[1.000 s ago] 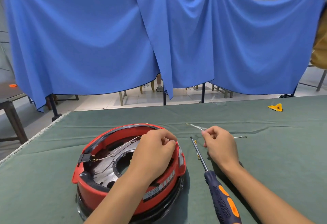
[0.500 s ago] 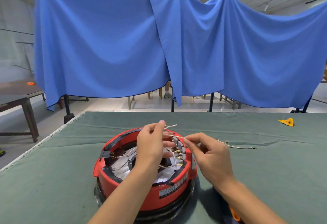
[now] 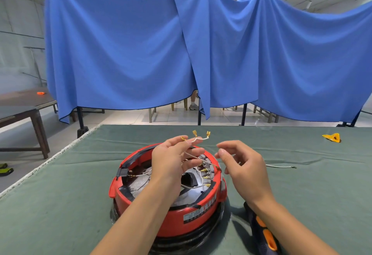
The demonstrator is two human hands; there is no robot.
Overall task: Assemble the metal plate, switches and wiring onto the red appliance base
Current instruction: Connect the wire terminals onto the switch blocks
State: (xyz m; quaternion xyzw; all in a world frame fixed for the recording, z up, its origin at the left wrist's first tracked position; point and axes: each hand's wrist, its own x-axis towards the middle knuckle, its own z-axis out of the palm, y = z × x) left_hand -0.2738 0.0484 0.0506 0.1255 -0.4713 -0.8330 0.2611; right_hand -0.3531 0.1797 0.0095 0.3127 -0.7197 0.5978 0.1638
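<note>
Three terminals [image 3: 194, 133], prob. L hand [image 3: 173, 160] pinching.

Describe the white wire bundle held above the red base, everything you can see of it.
The white wire bundle is a set of thin white leads that look cloth-sleeved, each ending in a small brass-coloured crimp terminal. Three terminals fan out past the fingertips of the left hand, which pinches the leads. The bundle hangs in the air over the far rim of the red base. At least one strand runs down toward the base's interior; where it ends is hidden. The right hand hovers close, not clearly touching it.
</note>
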